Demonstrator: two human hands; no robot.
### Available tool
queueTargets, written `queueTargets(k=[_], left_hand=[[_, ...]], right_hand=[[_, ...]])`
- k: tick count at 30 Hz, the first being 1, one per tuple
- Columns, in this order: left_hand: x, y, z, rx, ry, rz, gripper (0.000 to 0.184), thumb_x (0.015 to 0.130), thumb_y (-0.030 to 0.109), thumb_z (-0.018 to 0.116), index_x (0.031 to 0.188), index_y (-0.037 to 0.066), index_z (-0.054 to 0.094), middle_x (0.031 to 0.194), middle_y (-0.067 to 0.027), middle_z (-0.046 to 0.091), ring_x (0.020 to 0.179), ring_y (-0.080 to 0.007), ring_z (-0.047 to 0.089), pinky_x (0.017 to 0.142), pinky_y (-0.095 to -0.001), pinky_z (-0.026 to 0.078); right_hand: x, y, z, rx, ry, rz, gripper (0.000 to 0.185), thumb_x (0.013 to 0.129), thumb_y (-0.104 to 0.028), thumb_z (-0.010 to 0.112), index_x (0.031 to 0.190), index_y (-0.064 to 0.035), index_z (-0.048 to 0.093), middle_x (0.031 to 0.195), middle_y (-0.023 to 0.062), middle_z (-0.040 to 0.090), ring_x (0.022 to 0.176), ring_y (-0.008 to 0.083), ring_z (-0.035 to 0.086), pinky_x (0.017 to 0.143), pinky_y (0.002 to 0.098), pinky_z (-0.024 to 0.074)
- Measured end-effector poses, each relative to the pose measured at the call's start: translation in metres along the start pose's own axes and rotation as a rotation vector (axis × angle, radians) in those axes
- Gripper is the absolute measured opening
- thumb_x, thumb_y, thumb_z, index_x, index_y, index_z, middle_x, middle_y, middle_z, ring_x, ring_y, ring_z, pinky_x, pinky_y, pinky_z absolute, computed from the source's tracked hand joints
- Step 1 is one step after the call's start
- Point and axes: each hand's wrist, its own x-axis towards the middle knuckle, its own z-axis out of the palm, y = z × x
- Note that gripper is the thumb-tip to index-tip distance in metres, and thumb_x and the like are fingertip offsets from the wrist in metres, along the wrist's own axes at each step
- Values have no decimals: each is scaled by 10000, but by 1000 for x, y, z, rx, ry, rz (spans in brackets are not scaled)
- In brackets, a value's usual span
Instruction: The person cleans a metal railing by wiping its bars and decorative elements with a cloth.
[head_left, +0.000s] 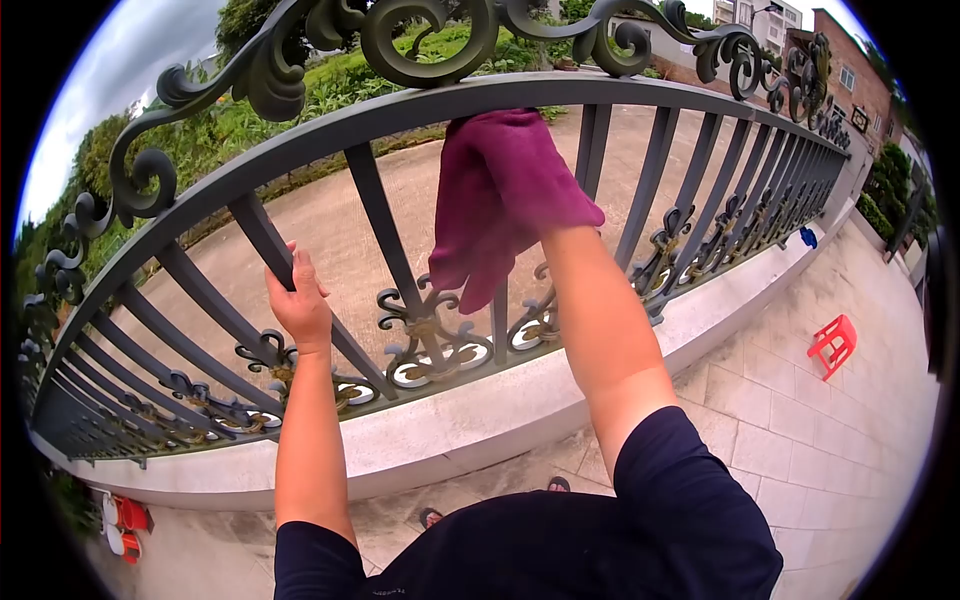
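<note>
Here, our left hand point(299, 300) grips a baluster point(262, 235) of the metal railing point(590, 92), while our right hand, hidden beneath the purple cloth point(505, 195), presses it just under the top rail.

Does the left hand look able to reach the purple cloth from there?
Likely yes: the left hand holds a railing bar near the purple cloth, and nothing on this side blocks the way.

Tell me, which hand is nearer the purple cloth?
The right hand, hidden by the purple cloth. The left hand is away to the cloth's left, on a dark fence bar.
</note>
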Motion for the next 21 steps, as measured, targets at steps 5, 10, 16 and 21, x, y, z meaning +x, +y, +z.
queueTargets(k=[5,10,16,21], left_hand=[[-1,1,0,-10,3,-4,269,1073,241,597,1206,7,592,700,22,496,535,-54,433,494,-225,355],[-2,1,-5,16,-8,-29,313,1040,267,654,1218,14,610,801,11,569,578,-41,497,510,-211,431],[-2,1,1,66,25,5,300,1066,275,616,1209,12,591,720,18,513,540,-53,451,500,-221,387],[-1,-6,-8,206,40,17,391,1031,296,670,1266,-4,585,921,-34,643,637,-125,574,603,-279,507]], right_hand=[[9,21,6,643,70,425,161,895,-86,646,968,35,723,933,89,713,886,175,655,842,337,535],[0,6,18,-605,84,-227,347,772,-133,712,1104,-33,699,1102,211,705,1070,408,659,897,447,542],[-4,10,31,-683,102,-99,456,779,-83,686,1230,-30,646,1262,208,651,1221,396,592,1045,440,493],[-5,23,14,-445,113,-292,309,827,-64,654,1132,-76,699,1155,184,692,1130,389,639,939,419,536]])
